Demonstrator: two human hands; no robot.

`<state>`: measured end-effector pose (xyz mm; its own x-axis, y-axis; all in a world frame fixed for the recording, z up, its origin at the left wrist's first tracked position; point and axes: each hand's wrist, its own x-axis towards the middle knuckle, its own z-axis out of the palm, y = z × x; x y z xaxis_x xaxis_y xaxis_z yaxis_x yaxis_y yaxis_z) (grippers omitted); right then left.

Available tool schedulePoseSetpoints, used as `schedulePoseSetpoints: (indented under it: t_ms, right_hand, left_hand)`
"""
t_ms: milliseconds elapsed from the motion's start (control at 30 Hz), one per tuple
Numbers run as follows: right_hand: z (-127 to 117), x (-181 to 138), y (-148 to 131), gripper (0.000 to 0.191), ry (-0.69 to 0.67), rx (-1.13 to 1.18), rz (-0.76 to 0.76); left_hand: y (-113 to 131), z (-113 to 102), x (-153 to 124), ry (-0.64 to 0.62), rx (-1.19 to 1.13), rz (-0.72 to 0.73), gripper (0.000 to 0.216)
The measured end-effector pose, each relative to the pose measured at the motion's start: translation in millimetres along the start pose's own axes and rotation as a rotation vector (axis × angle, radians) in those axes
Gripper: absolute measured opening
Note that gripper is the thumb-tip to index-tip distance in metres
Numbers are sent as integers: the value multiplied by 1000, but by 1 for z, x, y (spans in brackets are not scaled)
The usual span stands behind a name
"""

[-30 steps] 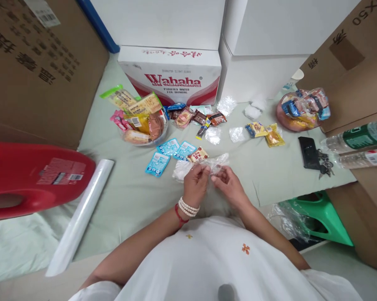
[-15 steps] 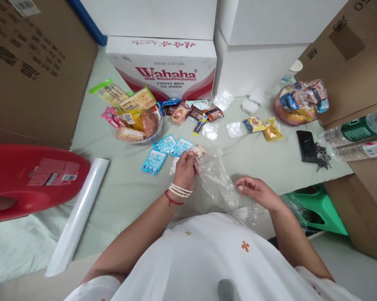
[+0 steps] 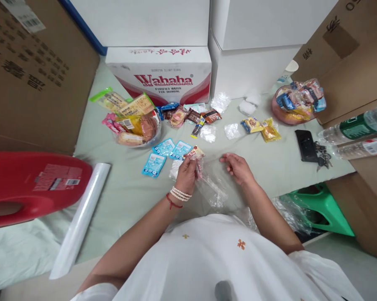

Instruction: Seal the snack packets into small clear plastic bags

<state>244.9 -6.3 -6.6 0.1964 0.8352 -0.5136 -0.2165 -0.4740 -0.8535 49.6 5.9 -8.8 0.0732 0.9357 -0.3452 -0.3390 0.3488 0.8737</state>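
My left hand is closed around a small red-and-cream snack packet. Clear plastic film wraps the packet and hangs loosely from it to the right. My right hand has its fingers curled, thumb and forefinger pinched at the film's far upper edge. The film is so thin there that its outline is faint. Just beyond my left hand lie several blue-and-white sachets. A crumpled piece of clear wrap is partly hidden behind the left hand.
A clear bowl of snacks stands left, a pink bowl right. Loose snack packets and film-wrapped bundles lie between. A film roll and red jug sit left; a phone, keys and bottles right. Boxes stand behind.
My right hand has moved left and away from my body, closer to my left hand. The film has gathered in between them. My left hand still grips the packet.
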Motion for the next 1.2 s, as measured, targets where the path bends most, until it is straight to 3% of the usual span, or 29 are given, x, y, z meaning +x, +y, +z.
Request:
schedulePoseSetpoints:
  t_ms: [133, 233, 333, 433, 633, 767, 833, 867, 933, 1033, 1200]
  right_hand:
    - [-1, 2, -4, 46, -56, 60, -48]
    - [-5, -2, -7, 53, -251, 135, 27]
    - [-7, -5, -4, 49, -409, 166, 122]
    - [-7, -3, 0, 37, -384, 188, 109]
    - [-8, -7, -7, 39, -277, 184, 40]
    - [-6, -20, -15, 38, -219, 125, -46]
    - [-4, -27, -17, 35, -181, 67, -123]
    - [-3, -31, -17, 33, -162, 29, -168]
    - [-1, -40, -16, 30, -119, -75, -267]
    - [2, -52, -16, 27, -44, -299, -451]
    - [6, -66, -16, 27, 10, -580, -793]
  left_hand:
    - [6, -4, 1, -11, -110, -102, 54]
    - [12, -7, 2, -53, -191, -205, 53]
    - [16, -10, 5, -90, -219, -271, 48]
    - [16, -12, 8, -101, -181, -246, 49]
    - [15, -20, 4, -40, 74, -49, 57]
    - [30, -23, -18, 216, 560, 365, 77]
    - [42, -21, -30, 259, 688, 560, 50]
    - [47, -18, -35, 210, 691, 598, 31]
    - [54, -11, -41, 17, 607, 535, 6]
    - [54, 4, -41, -207, 416, 274, 10]
    - [44, 27, -29, -195, 203, -54, 36]
